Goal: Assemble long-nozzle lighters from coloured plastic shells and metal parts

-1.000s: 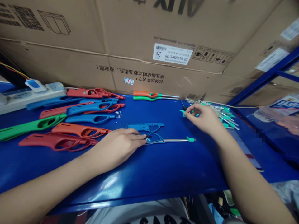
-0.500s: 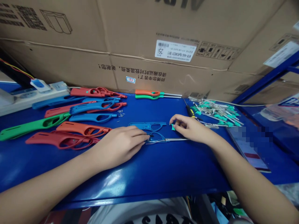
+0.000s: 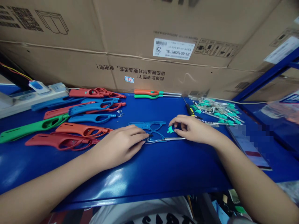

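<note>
My left hand [image 3: 123,146] lies over the handle end of a blue lighter half-shell [image 3: 158,135], its fingers closed on it near the trigger opening. Thin wires and a metal tube [image 3: 175,138] lie in that half, the tube pointing right. My right hand [image 3: 188,128] pinches a small green plastic piece [image 3: 171,130] between thumb and fingertips, just above the tube. Behind them a second blue half-shell [image 3: 147,125] rests on the table, apart from both hands. The left palm hides most of the first shell's handle.
Red, blue, green and orange shells [image 3: 60,140] lie at left beside small screws [image 3: 120,114]. Two assembled lighters [image 3: 147,94] lie by the cardboard box [image 3: 130,40]. At right are a screwdriver [image 3: 190,110], a heap of tubes with green parts [image 3: 217,110] and a flat booklet [image 3: 251,149]. A power strip [image 3: 30,97] sits far left.
My right hand has shifted slightly left and lower, and more of the green piece shows beyond its fingertips. My left hand stays on the blue half-shell. The camera view has moved a little.
</note>
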The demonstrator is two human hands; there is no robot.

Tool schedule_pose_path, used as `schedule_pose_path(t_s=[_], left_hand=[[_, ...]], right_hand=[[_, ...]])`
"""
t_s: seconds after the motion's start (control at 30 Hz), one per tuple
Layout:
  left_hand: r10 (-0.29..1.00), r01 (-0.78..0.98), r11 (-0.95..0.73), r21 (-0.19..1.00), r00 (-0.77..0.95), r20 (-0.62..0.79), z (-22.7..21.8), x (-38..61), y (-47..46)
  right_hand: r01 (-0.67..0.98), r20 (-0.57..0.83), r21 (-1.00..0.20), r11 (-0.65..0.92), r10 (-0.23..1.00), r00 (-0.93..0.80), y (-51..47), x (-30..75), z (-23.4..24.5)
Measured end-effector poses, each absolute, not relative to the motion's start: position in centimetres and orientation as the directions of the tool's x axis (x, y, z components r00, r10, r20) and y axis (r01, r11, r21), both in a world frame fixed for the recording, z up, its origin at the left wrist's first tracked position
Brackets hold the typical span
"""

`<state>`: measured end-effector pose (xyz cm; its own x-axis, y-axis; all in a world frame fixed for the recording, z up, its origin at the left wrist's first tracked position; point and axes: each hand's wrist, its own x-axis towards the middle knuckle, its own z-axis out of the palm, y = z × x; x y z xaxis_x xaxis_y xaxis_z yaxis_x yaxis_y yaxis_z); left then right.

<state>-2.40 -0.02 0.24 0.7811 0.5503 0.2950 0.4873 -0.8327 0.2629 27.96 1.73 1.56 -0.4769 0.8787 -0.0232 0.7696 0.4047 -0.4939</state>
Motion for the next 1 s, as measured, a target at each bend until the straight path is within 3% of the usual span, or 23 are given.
schedule_pose_path(t_s=[0.4, 0.57, 0.8, 1.0], left_hand=[[0.571, 0.503, -0.818, 0.28, 0.772, 0.28, -0.01, -2.29, 0.07], [0.579, 0.511, -0.811, 0.285, 0.77, 0.268, -0.08, -2.23, 0.09], [0.581, 0.51, -0.809, 0.291, 0.77, 0.263, -0.03, -2.23, 0.07], [0.582, 0.511, -0.808, 0.292, 0.77, 0.263, -0.39, -2.05, 0.16]], right_hand=[[0.815, -0.069, -0.347, 0.465, 0.853, -0.517, 1.69, 28.16, 1.78], [0.887, -0.064, -0.208, 0.413, 0.899, -0.434, 1.56, 27.98, 1.66], [0.785, -0.038, -0.39, 0.482, 0.843, -0.537, 1.27, 28.1, 2.44], [0.783, -0.07, -0.365, 0.504, 0.823, -0.563, 1.57, 27.89, 1.8]])
